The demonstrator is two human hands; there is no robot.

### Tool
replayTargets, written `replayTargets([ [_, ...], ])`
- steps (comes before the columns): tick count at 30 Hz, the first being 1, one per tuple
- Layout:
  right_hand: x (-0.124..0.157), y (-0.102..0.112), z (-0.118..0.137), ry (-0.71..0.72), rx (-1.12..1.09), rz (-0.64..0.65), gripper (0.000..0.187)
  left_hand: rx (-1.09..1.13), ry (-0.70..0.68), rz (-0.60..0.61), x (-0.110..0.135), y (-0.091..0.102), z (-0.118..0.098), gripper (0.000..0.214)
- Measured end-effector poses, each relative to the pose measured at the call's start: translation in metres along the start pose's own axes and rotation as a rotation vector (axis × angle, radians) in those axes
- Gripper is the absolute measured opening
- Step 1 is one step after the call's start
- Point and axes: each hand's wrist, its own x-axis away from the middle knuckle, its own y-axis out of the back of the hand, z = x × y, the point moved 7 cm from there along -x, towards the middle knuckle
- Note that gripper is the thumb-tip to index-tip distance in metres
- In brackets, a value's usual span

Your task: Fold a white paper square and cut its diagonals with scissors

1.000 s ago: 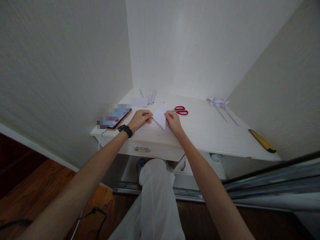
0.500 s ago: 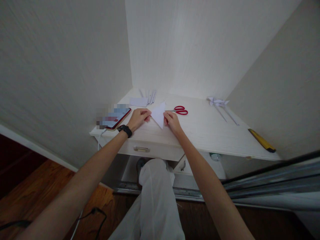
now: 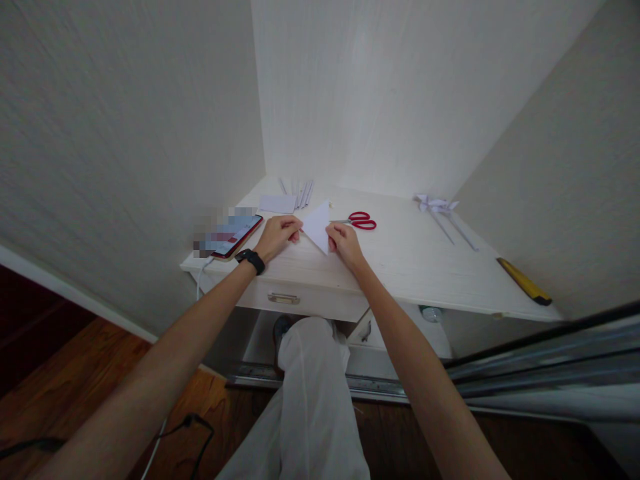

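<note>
A white sheet of paper (image 3: 318,227), folded into a triangle, is held between my two hands just above the white desk (image 3: 400,267). My left hand (image 3: 281,235) pinches its left corner, while my right hand (image 3: 344,241) grips the right edge with closed fingers. Just beyond the right hand lie scissors with red handles (image 3: 363,221); their blades are partly hidden behind the paper. Farther back on the left are a flat white paper piece (image 3: 277,204) and several thin paper sticks (image 3: 304,194).
A phone (image 3: 237,235) with a white cable rests at the left. Two paper pinwheels (image 3: 436,204) on sticks lie at the back right. A yellow utility knife (image 3: 523,281) is near the right edge. Walls enclose the desk, and a drawer (image 3: 284,298) sits under its front.
The folded paper has turned slightly between my fingers, its right edge now more upright and its lower corner a little higher. Both hands stay nearly in place.
</note>
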Motion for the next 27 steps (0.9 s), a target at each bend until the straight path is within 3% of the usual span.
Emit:
replayTargets([
  [18, -0.002, -0.001, -0.004, 0.015, -0.018, 0.011, 0.039, -0.013, 0.003, -0.002, -0.004, 0.001, 0.014, 0.024],
  [27, 0.0, -0.004, -0.001, 0.008, -0.064, 0.045, 0.039, 0.005, 0.025, -0.077, -0.001, 0.005, 0.002, 0.024],
])
